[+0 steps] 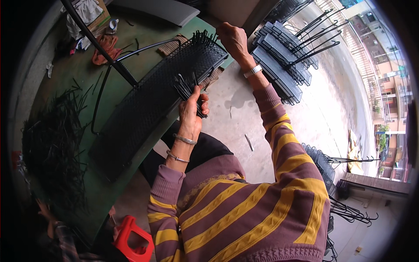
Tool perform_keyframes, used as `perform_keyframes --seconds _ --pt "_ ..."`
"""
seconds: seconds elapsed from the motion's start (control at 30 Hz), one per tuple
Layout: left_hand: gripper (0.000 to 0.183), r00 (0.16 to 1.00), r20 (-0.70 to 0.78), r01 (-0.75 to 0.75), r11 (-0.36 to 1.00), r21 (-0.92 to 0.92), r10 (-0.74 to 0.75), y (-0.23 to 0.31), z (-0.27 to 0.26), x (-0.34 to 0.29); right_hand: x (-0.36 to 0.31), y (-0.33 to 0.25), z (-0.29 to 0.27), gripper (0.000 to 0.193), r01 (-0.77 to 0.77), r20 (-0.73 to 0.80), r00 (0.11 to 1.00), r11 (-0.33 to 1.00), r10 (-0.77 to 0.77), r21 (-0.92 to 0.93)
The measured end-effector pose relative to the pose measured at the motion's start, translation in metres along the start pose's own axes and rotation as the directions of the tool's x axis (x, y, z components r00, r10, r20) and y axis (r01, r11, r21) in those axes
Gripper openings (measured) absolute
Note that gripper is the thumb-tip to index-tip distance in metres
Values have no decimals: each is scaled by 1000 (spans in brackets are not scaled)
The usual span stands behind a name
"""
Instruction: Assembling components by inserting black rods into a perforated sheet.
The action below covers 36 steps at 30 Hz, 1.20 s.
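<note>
A long black mesh rack point(146, 102) with curved black rods lies slantwise on the green table point(61, 81). Along its far right end a row of short black strips point(204, 38) sticks up from the mesh. My left hand point(190, 115) is closed around a bundle of thin black strips point(185, 88), held over the rack's near edge. Beyond it, my right hand point(235, 41) is at the rack's far right corner, fingers pinched together. Whatever sits between those fingertips is too small to make out.
A large heap of black strips point(52, 148) covers the table's left side. An orange cloth point(106, 49) and a cup point(112, 25) lie at the far left. Stacked mesh racks with hooked rods point(279, 56) stand on the floor at right. A red plastic stool point(133, 238) is near.
</note>
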State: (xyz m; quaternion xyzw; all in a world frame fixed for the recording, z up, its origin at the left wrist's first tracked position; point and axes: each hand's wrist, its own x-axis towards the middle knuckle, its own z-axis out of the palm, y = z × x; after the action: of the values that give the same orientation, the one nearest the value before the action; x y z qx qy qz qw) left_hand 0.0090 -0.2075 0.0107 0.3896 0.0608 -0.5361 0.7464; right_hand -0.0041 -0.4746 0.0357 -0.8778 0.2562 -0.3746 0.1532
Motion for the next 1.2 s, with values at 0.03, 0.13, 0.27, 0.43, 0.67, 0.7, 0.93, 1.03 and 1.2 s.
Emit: perform_keyframes --seconds 0.03,0.13,0.27,0.43,0.67,0.7,0.93,1.03,1.2 --pt "26 1000 -12 -9 1000 2 9 0 0 0 0 -1 0 15 4 3 1000 1000 -4 2" --pt "26 999 -23 -30 999 18 31 1 1 -1 -4 1 0 16 49 113 993 973 -23 -226" --pt "26 999 -36 -27 999 18 28 1 6 -3 -13 -2 1 17 84 12 996 961 -84 -264" --pt "24 998 -32 -47 999 25 48 7 2 -7 -34 -66 -45 30 -381 710 704 845 1 376" --pt "24 999 -21 -37 995 95 40 11 4 -8 -67 -90 -40 27 -696 806 578 593 129 405" --pt "25 999 -26 -26 995 100 29 11 4 -10 -67 -87 -39 27 -696 808 575 594 126 403" --pt "27 997 -55 -37 982 184 48 15 3 -15 -63 -76 -31 21 -658 824 565 581 -40 479" --pt "28 996 -67 -42 978 205 57 14 2 -14 -64 -78 -31 21 -639 809 586 587 -48 497" --pt "26 994 -82 -50 962 269 75 15 1 -14 -68 -79 -32 23 -611 770 631 547 -99 572"
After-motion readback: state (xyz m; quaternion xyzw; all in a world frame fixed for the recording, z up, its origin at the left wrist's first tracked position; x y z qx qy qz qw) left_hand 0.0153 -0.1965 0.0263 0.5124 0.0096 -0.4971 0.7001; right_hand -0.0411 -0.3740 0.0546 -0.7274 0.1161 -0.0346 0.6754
